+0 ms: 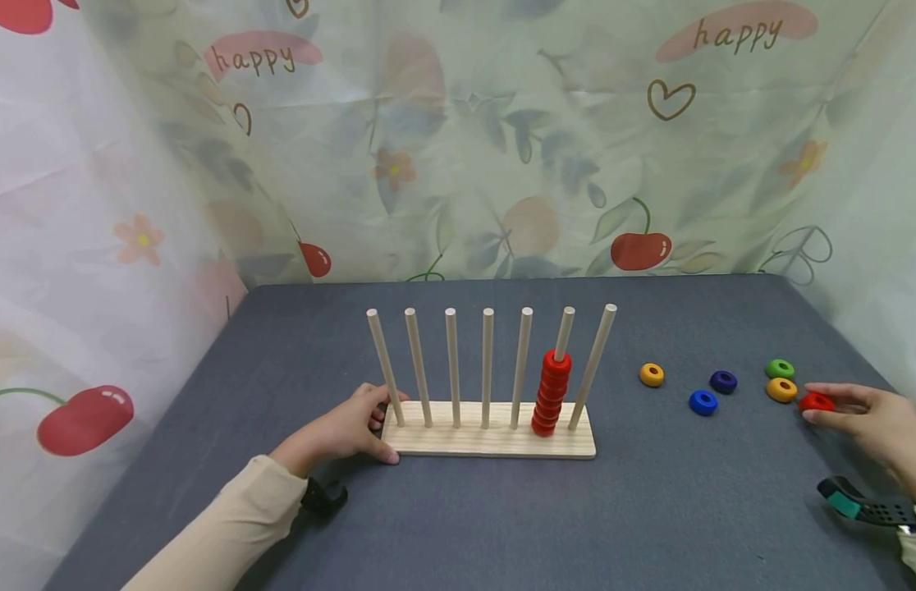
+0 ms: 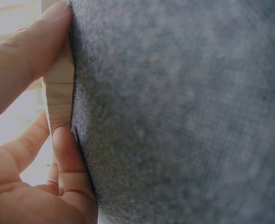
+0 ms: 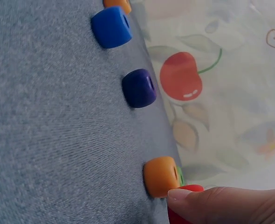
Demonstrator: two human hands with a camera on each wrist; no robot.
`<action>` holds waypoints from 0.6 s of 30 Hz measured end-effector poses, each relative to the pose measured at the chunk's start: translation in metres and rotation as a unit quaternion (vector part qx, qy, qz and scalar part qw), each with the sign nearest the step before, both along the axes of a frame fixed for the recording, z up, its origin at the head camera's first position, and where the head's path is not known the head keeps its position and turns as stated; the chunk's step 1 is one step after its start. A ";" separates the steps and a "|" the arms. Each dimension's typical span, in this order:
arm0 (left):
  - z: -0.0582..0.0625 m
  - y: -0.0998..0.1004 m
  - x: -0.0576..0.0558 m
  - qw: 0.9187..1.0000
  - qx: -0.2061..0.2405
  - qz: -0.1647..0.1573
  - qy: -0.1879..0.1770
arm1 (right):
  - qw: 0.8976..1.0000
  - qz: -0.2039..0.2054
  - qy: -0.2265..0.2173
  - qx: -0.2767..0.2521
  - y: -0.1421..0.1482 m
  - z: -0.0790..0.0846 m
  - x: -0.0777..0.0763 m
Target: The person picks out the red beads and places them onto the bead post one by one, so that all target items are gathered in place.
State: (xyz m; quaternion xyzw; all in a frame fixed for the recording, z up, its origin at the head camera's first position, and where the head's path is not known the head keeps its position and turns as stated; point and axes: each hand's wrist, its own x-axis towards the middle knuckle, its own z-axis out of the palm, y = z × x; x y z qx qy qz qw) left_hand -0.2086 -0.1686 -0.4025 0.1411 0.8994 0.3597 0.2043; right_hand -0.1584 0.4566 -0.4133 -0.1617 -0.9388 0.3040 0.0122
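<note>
Lower right of the frame, right hand (image 1: pixel 875 423) pinches a red ring (image 1: pixel 816 402) (beside an orange ring (image 1: pixel 781 389)); left hand (image 1: pixel 347 431) grips the wooden peg board (image 1: pixel 495 442) at centre.

Your desk (image 1: pixel 443 525) is covered in grey cloth. At centre frame a wooden peg board (image 1: pixel 495 441) stands on it. To the right lie loose rings: orange (image 1: pixel 652 374), blue (image 1: pixel 703 402), dark purple (image 1: pixel 723 381), green (image 1: pixel 780 368), a second orange (image 1: pixel 781 389) and red (image 1: pixel 816 402).
</note>
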 end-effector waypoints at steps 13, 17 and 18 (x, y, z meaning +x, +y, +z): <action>-0.002 -0.001 -0.001 1.000 0.001 0.004 -0.002 | 1.000 -0.002 0.018 -0.025 -0.005 0.006 0.001; 0.000 0.000 0.000 1.000 0.000 0.008 -0.004 | 0.999 0.004 0.029 -0.025 -0.009 0.009 0.002; 0.000 0.000 0.000 1.000 0.000 0.006 -0.002 | 0.999 0.005 0.030 -0.026 -0.010 0.010 0.002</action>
